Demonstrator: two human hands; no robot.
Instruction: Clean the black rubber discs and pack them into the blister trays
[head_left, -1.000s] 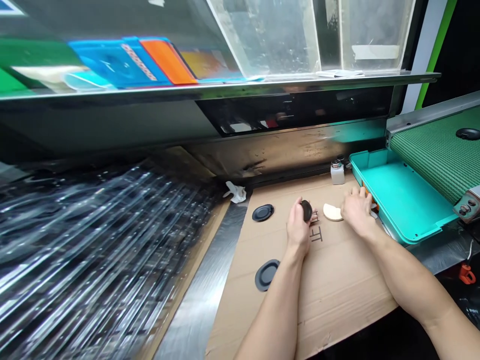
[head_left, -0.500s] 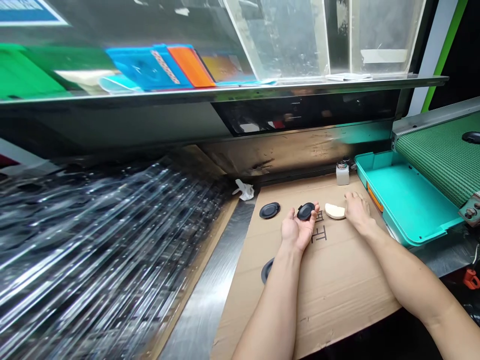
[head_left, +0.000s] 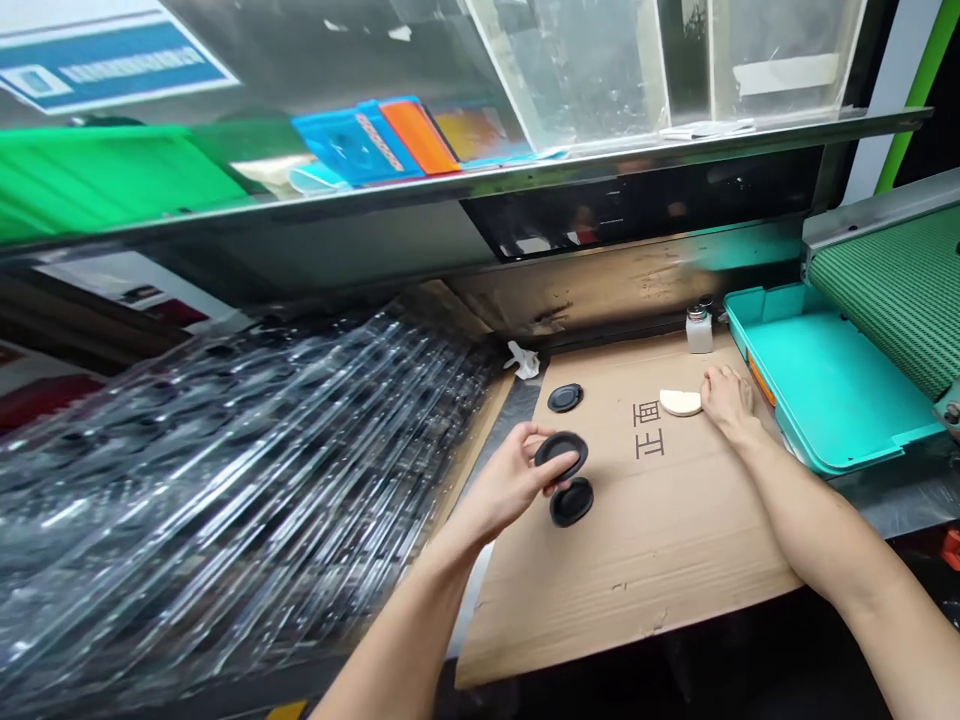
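My left hand (head_left: 517, 470) pinches a round black plastic lid-like piece (head_left: 561, 457) between thumb and fingers, raised over the cardboard. Just below it lies a second black round piece (head_left: 571, 502), showing a hollow face. Farther back on the cardboard rests another flat black disc (head_left: 565, 398). My right hand (head_left: 727, 398) lies on the cardboard at the right, its fingers curled at the right end of a white half-round pad (head_left: 680, 403). The fingertips there are partly hidden.
Cardboard sheet (head_left: 660, 540) with black handwritten marks covers the bench. Left stand stacked clear plastic trays (head_left: 285, 480). A small pump bottle (head_left: 699, 332) and white crumpled tissue (head_left: 523, 360) sit at the back. Right are a teal tray (head_left: 840, 390) and green conveyor belt (head_left: 900, 290).
My left hand has moved left and nearer, turning from palm-up to a pinch on the black piece. My right hand stays by the white pad. The view has shifted left.
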